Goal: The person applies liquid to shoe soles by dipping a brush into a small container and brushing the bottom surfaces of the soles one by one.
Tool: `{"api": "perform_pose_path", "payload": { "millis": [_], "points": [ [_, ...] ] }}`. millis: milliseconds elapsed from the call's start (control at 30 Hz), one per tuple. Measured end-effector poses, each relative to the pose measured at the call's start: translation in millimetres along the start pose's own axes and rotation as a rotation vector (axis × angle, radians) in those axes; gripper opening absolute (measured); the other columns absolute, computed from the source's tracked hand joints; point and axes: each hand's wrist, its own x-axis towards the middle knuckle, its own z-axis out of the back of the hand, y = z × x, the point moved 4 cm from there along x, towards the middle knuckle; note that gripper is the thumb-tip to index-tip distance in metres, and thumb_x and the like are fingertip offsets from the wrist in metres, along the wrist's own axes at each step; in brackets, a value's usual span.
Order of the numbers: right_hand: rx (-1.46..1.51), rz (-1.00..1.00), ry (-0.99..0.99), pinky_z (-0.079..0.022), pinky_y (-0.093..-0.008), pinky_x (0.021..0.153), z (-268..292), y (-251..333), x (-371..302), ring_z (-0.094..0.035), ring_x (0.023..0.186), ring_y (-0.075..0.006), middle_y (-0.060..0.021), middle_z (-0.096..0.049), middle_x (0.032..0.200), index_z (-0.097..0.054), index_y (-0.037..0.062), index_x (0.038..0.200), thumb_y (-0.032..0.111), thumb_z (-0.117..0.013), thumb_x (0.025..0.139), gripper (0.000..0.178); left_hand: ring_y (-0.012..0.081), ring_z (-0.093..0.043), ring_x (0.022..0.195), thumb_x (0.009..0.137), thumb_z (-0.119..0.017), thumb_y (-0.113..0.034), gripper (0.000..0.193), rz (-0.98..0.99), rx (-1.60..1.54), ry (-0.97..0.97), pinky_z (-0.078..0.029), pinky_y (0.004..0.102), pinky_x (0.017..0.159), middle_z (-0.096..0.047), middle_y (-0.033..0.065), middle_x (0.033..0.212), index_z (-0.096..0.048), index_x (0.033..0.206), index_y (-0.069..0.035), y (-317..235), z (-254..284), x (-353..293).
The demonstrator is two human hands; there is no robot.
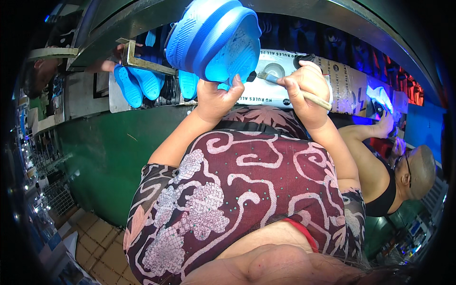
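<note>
My left hand [216, 97] is closed on the lower edge of a blue foam shoe sole [190, 47] with ridged sides, its hollow side tilted toward the right. In a pinch, my right hand [306, 92] grips a paintbrush [317, 101] with a pale wooden handle. The bristle end points left toward the sole, close to its edge; whether they touch I cannot tell. Beneath the brush, a round shallow grey dish [274, 69] rests on printed white sheeting [256, 98]. A dark round object [304, 59] shows partly behind my right hand.
More blue soles [127, 88] lie at the left beside a metal bracket [128, 56], where another person's hand [109, 65] reaches in. A metal beam [332, 15] arches overhead. Printed cardboard [349, 88] covers the right side. A co-worker [380, 161] sits at my right, near a brightly lit shoe [380, 97].
</note>
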Motion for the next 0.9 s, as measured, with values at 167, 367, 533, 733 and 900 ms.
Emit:
{"api": "perform_pose_path", "payload": {
  "millis": [167,367,533,733,900],
  "points": [
    [0.028,0.021,0.071,-0.043,-0.0348,0.078,-8.6,3.8,2.8,-0.053,0.056,-0.0186,-0.0011,-0.055,0.057,-0.064,0.0086,0.065,0.016,-0.067,0.078,0.015,0.0205,-0.062,0.074,0.071,-0.065,0.003,0.031,0.010,-0.059,-0.018,-0.049,0.0284,0.065,-0.062,0.0124,0.090,-0.057,0.101,0.001,0.8,-1.0,4.2],
    [0.106,-0.051,0.053,-0.042,-0.0386,0.083,-2.3,3.1,2.3,-0.056,0.061,-0.0182,-0.0033,-0.059,0.063,-0.066,0.0052,0.071,0.016,-0.057,0.087,0.021,0.0197,-0.062,0.070,0.071,-0.065,0.002,0.021,-0.042,-0.050,-0.046,-0.050,0.0296,0.064,-0.063,0.0111,0.084,-0.062,0.091,0.002,-5.3,-2.6,6.0],
    [0.013,-0.008,0.154,-0.042,-0.0384,0.084,-8.9,12.9,5.3,-0.055,0.060,-0.0171,-0.0027,-0.059,0.062,-0.065,0.0050,0.068,0.017,-0.053,0.089,0.027,0.0225,-0.063,0.068,0.071,-0.065,0.001,0.015,-0.119,0.149,-0.028,-0.050,0.0314,0.065,-0.064,0.0119,0.081,-0.064,0.085,0.003,-14.5,-1.7,10.2],
    [0.193,-0.128,0.018,-0.041,-0.0384,0.086,-3.9,-0.7,2.9,-0.055,0.058,-0.0172,-0.0040,-0.061,0.063,-0.064,0.0032,0.069,0.015,-0.052,0.089,0.026,0.0218,-0.062,0.082,0.072,-0.064,0.001,0.030,-0.102,-0.065,-0.067,-0.050,0.0302,0.072,-0.063,0.0138,0.096,-0.059,0.101,0.003,-6.6,0.2,14.6],
    [0.050,-0.087,0.018,-0.042,-0.0356,0.075,-10.6,1.8,2.3,-0.055,0.056,-0.0186,-0.0051,-0.059,0.058,-0.065,0.0052,0.067,0.012,-0.060,0.083,0.019,0.0190,-0.062,0.083,0.071,-0.064,0.001,0.034,-0.040,-0.086,-0.063,-0.050,0.0293,0.072,-0.062,0.0135,0.095,-0.056,0.104,0.003,-2.4,2.3,7.2]
  ]
}}
